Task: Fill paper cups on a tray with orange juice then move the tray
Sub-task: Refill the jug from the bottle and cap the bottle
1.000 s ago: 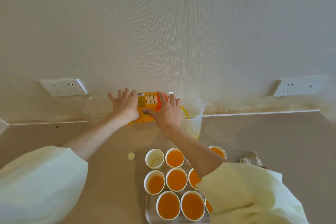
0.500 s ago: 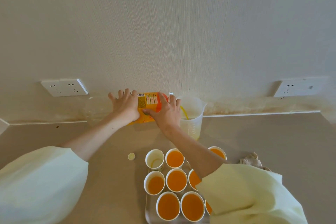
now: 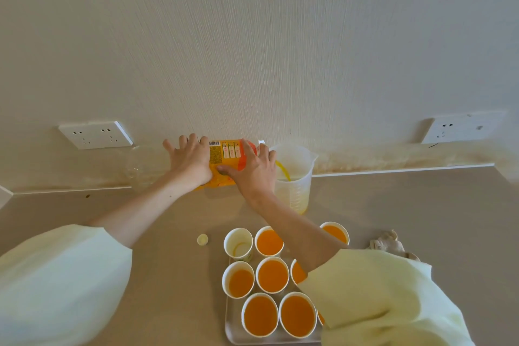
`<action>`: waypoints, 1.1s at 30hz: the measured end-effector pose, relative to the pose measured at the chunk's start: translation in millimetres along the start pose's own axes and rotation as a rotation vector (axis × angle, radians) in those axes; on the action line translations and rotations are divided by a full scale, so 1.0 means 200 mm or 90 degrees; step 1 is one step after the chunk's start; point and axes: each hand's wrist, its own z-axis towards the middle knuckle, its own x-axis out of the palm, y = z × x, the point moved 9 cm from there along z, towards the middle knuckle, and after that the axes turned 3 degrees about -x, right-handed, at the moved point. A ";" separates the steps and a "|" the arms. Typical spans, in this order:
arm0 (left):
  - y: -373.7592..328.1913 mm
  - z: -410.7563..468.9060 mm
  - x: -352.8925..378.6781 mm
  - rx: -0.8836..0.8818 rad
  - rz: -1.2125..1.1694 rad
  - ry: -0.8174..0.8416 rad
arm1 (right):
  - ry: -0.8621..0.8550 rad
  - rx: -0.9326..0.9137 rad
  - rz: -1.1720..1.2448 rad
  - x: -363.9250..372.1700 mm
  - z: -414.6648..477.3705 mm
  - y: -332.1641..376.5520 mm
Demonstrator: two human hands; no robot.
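Head view showed me the left hand and right hand both wrapped round the juice bottle, fingers curled over it. The bottle lay almost on its side by the wall, its neck over the measuring jug. A thin stream ran into the jug. Nearer me, the tray sat on the counter with filled paper cups and one empty cup at its back left. I judged the pour needed a slow, even tilt, the mouth held inside the jug's rim, and a stop once there was enough for that last cup.
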 end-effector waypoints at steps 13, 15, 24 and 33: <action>0.00 0.01 0.00 -0.005 0.001 0.001 | 0.001 0.001 0.003 0.01 0.00 0.00; 0.00 0.01 0.00 -0.005 0.001 0.000 | -0.001 0.002 0.005 0.01 0.00 -0.01; 0.00 0.00 0.00 -0.004 0.006 -0.002 | -0.003 0.003 0.003 0.01 0.00 -0.01; 0.00 0.00 0.00 -0.004 0.005 0.004 | -0.001 0.004 0.003 0.01 0.00 -0.01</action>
